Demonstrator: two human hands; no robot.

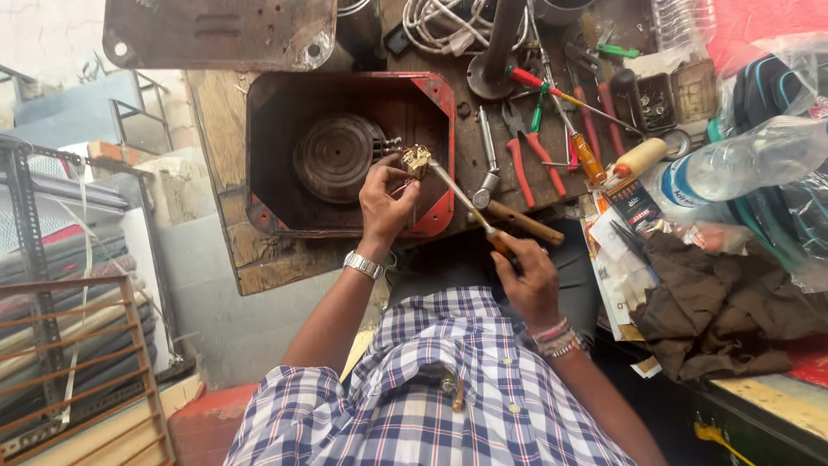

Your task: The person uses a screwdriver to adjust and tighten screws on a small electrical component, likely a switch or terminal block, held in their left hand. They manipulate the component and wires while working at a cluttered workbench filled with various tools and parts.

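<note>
Left of centre: a red-rimmed metal housing [259, 155] sits on the wooden table [224, 112], open side up, with a round ribbed disc [336, 157] inside it.

Centre: the left hand [384, 200], a watch on its wrist, is raised over the housing's lower right corner. A small brass-coloured part [417, 160] is pinched at the fingertips; the grip is narrow and closed on it. Thin wires seem to run from the part toward the disc, though this is too small to tell for sure.

Centre right: the right hand [528, 280] is wrapped around the handle of a screwdriver [461, 200], the grip tight on it. The shaft slants up and left, with its tip touching the brass part.

Step in hand, as judged: a fastening on the part is being worked with the driver. The next move would call for a steady left-hand pinch and the tip kept seated as the handle is turned.

Right of frame: pliers [528, 147], loose screwdrivers, a hammer [517, 220], a plastic bottle [733, 168] and a brown rag [716, 302] lie well apart from both hands.
</note>
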